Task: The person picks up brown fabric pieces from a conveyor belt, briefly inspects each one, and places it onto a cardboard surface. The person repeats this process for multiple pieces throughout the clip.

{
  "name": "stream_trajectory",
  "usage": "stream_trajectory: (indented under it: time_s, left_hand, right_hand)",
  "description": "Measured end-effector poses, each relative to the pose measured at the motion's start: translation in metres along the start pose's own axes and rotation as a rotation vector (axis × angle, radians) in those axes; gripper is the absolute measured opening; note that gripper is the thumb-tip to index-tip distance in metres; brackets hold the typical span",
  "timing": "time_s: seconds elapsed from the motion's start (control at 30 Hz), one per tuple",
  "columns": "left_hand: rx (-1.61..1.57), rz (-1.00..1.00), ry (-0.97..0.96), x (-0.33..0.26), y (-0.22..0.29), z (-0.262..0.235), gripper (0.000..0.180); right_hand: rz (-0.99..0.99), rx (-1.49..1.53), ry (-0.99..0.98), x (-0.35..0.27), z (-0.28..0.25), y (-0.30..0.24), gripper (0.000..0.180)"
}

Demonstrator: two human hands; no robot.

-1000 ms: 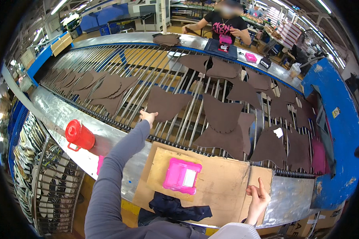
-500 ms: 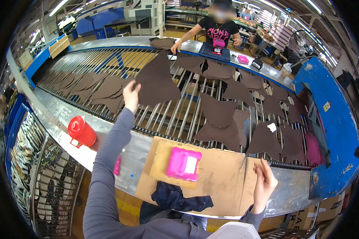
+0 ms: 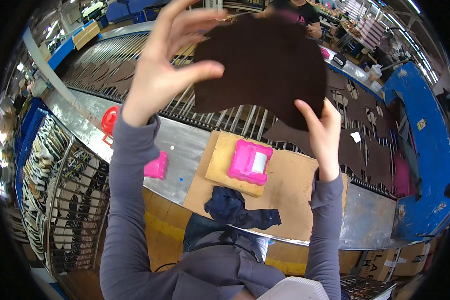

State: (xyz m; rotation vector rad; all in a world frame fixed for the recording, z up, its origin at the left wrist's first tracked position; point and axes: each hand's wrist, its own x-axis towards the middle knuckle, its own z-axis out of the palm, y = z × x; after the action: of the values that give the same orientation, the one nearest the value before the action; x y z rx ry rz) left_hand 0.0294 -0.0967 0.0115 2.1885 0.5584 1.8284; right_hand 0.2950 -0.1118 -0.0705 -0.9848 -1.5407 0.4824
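A dark brown cut piece of sheet material [image 3: 260, 65], perhaps leather or fabric, is raised in front of me over the roller conveyor. My right hand [image 3: 326, 131] pinches its lower right edge, thumb on the near face and fingers behind. At the piece's left edge is my left hand [image 3: 160, 70], open, its fingers spread and slightly blurred and its thumb crossing in front of the edge. More brown pieces [image 3: 377, 167] lie on the rollers to the right, and overlapping ones [image 3: 97, 75] lie to the far left.
A pink plastic box [image 3: 250, 162] sits on a yellowish board [image 3: 217, 167] atop cardboard [image 3: 295, 200]. Dark blue cloth [image 3: 225, 205] lies nearer me. Left are a red container [image 3: 109, 120], a pink object [image 3: 156, 166] and a wire cart [image 3: 80, 210]. A co-worker [image 3: 307, 17] stands across the conveyor.
Both hands have moved up to a brown piece now held high and close. My right hand, empty before, grips its edge. My left hand has come nearer. The view has shifted.
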Motion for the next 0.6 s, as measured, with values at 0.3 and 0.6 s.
stream_trajectory:
  time_s: [0.3, 0.6]
  left_hand:
    - [0.003, -0.676, -0.179, -0.142, -0.056, -0.01, 0.021]
    - [0.171, -0.602, -0.185, -0.173, -0.062, -0.062, 0.021]
  right_hand:
    - [0.169, 0.067, -0.267, -0.058, -0.007, 0.047, 0.042]
    - [-0.078, -0.167, -0.316, -0.068, 0.031, 0.058, 0.024]
